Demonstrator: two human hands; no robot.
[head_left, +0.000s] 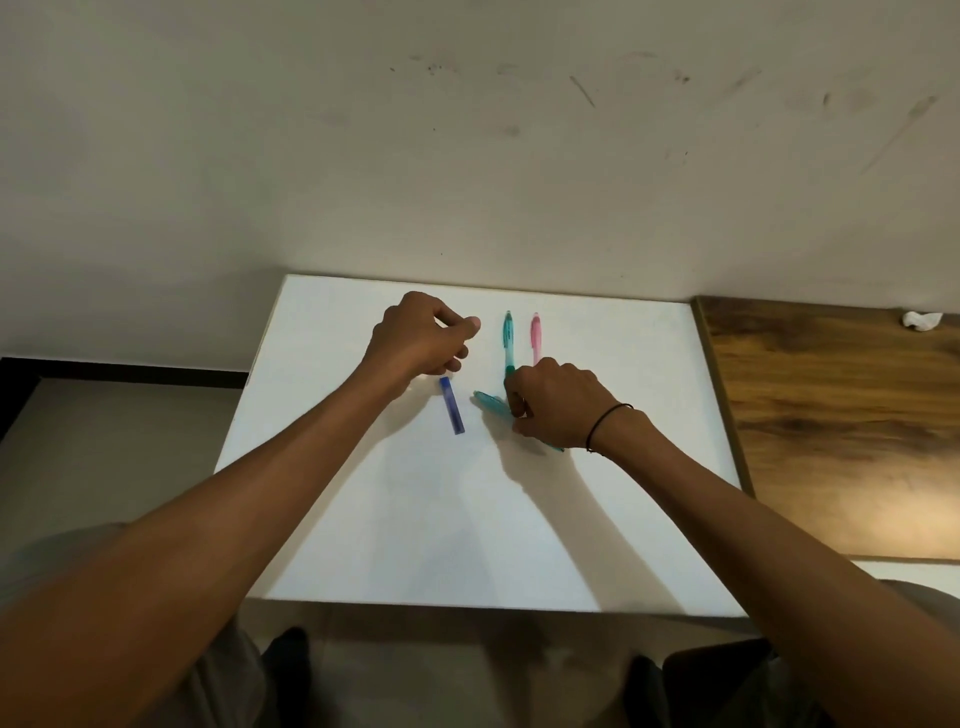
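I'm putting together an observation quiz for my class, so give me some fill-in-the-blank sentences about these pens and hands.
1. The blue pen lies nearest the ____ hand.
2. The black wristband is worn on the ____ wrist.
3. The pen farthest right on the white board is coloured ____.
4. The crumpled white scrap lies on a tabletop made of ____.

Missing words: left; right; pink; wood.
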